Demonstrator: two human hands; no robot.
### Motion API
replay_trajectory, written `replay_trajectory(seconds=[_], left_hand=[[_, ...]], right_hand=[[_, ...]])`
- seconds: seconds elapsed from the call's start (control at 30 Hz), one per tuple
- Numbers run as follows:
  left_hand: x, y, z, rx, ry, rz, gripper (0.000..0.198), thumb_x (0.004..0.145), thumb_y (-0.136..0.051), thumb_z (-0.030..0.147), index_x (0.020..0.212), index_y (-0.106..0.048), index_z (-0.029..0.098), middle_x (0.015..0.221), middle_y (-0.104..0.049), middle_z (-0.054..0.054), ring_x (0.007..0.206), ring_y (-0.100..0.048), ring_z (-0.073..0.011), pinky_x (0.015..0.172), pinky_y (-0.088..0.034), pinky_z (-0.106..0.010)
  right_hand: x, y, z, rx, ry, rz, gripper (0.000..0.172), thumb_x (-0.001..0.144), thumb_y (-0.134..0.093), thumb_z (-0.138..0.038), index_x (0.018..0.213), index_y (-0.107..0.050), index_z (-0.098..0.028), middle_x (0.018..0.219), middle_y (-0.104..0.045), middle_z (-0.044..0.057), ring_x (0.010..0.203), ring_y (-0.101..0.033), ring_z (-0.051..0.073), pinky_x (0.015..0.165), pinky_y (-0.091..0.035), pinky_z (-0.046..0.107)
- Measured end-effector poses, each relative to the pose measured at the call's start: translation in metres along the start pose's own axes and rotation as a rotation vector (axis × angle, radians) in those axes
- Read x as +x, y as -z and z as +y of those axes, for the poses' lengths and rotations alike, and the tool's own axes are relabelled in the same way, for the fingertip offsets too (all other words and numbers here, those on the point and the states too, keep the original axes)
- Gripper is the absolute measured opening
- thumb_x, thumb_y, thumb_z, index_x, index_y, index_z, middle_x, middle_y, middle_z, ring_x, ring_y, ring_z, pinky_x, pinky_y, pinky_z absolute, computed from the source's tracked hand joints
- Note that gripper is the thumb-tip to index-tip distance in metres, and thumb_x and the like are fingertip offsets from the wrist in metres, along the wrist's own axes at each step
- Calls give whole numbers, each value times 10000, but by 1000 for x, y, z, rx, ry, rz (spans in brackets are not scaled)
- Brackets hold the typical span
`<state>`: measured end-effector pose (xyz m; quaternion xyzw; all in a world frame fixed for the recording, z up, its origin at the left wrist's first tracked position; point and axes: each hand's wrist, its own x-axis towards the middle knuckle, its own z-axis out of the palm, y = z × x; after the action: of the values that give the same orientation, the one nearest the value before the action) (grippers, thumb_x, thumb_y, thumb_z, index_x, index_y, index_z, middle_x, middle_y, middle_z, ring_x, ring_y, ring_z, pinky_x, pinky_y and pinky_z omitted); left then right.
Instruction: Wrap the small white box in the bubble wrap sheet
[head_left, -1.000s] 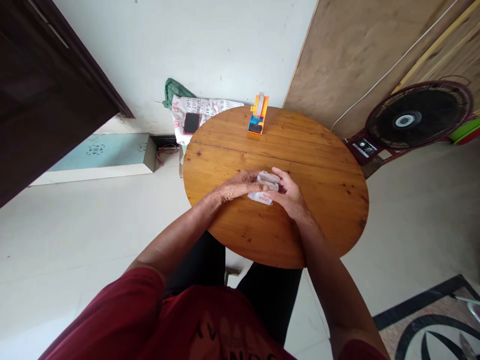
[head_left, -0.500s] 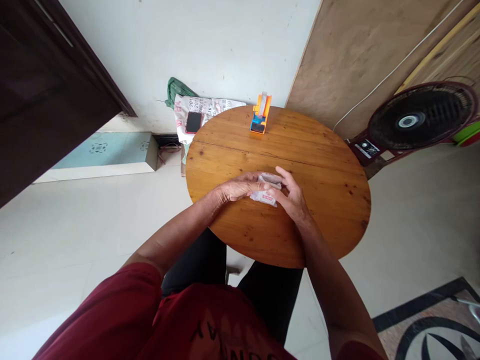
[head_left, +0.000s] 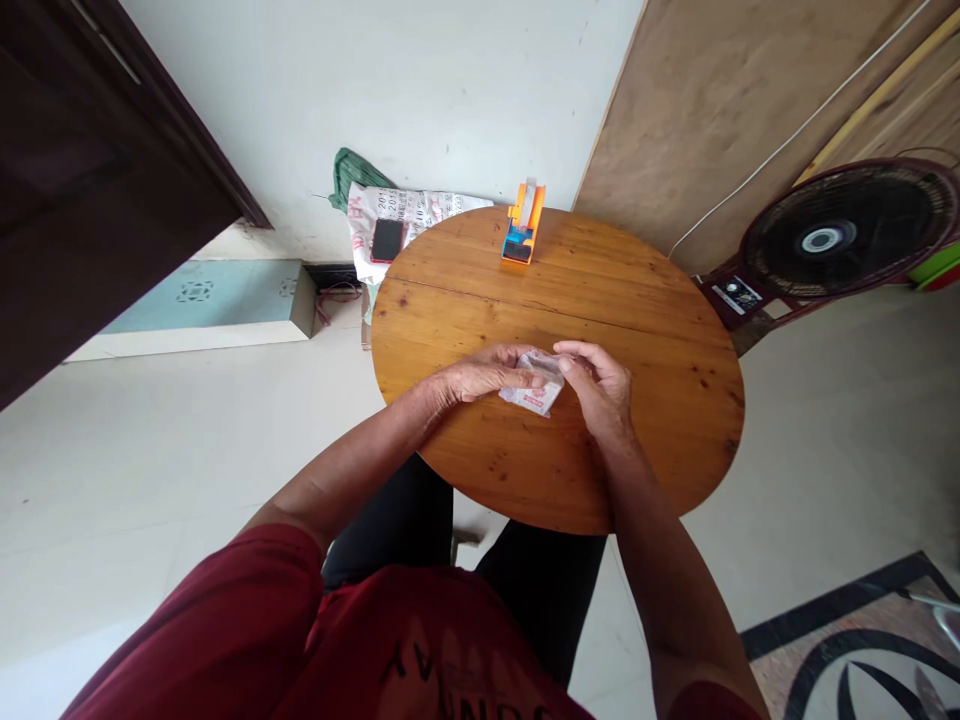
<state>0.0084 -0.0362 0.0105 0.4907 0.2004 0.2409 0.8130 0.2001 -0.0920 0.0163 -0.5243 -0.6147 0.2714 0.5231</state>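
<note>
A small clear plastic packet (head_left: 534, 389) with a red label lies at the middle of the round wooden table (head_left: 660, 320). My left hand (head_left: 480, 375) rests on the table with its fingers pressed onto the packet's left side. My right hand (head_left: 600, 385) has its fingers curled and pinches the packet's right upper edge. Part of the packet is hidden under my fingers.
An orange and blue holder (head_left: 522, 228) with a white strip stands at the table's far edge. Behind the table lie a printed sack (head_left: 420, 215), a black phone (head_left: 387, 240) and a green cloth (head_left: 352, 172). A floor fan (head_left: 847, 235) stands at the right.
My right hand has shifted from lying over the packet to curling its fingers and pinching the packet's right edge. The left hand stayed in place. The view shifted slightly.
</note>
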Motion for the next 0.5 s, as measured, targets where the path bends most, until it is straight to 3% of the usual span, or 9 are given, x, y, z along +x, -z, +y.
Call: replay_trajectory(seconds=[0.17,0.5], left_hand=[[-1,-3,1,32,17,27,558,613,-916,404,1047,-699,129,859,-707,-28,708,-608,-110,667,-425,-236],[1,-2,1,-5,2,105,536,621,-919,363,1041,-682,128,875,-704,-8,740,-626,-103,766,-461,-269]], right_hand=[[0,-1,-3,-24,74,76,157,884,-670,-396,833,-743,-267,1005,-755,49,973,-704,252,875,-581,441],[-5,-2,-5,-70,139,8,141,914,-650,-355,870,-766,-288,985,-756,35,943,-704,244,919,-564,459]])
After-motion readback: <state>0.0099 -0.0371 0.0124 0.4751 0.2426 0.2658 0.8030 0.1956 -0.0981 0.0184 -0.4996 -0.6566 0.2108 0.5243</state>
